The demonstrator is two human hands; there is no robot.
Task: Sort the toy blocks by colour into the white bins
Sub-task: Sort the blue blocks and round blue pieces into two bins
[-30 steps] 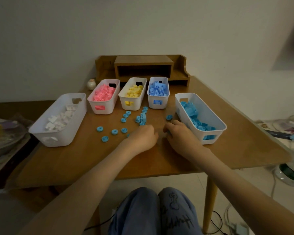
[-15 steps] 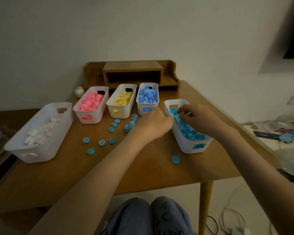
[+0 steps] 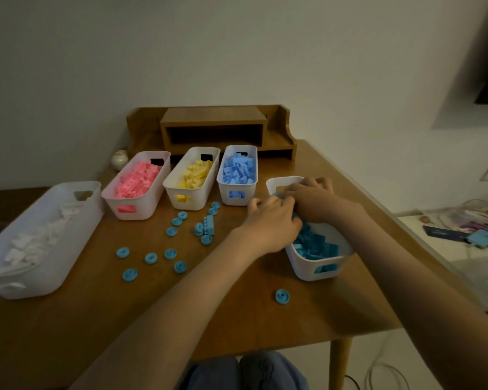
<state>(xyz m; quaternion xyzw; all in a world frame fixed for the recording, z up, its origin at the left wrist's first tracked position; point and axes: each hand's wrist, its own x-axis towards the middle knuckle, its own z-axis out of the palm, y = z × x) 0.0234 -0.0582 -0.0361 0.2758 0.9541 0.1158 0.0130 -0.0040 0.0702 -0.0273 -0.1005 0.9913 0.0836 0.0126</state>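
Note:
Five white bins stand on the wooden table. The nearest right one, the teal bin (image 3: 319, 273), holds teal blocks (image 3: 319, 247). My left hand (image 3: 271, 223) hovers over its left rim, fingers curled under; what they hold is hidden. My right hand (image 3: 310, 198) lies palm down over the bin's far end, fingers spread loosely. Several loose teal round pieces (image 3: 150, 258) and a teal brick (image 3: 209, 225) lie mid-table, left of my hands. One more round piece (image 3: 282, 296) sits in front of the teal bin.
At the left stands a long bin of white blocks (image 3: 54, 266). Behind are the pink bin (image 3: 141, 205), yellow bin (image 3: 192, 198) and blue bin (image 3: 237, 192). A wooden shelf (image 3: 214, 128) and a small jar (image 3: 119, 160) stand at the back. Clutter lies on the floor at the right.
Both hands left the table's middle and moved to the teal bin. My right hand now reaches to its far end and my left hand is over its rim.

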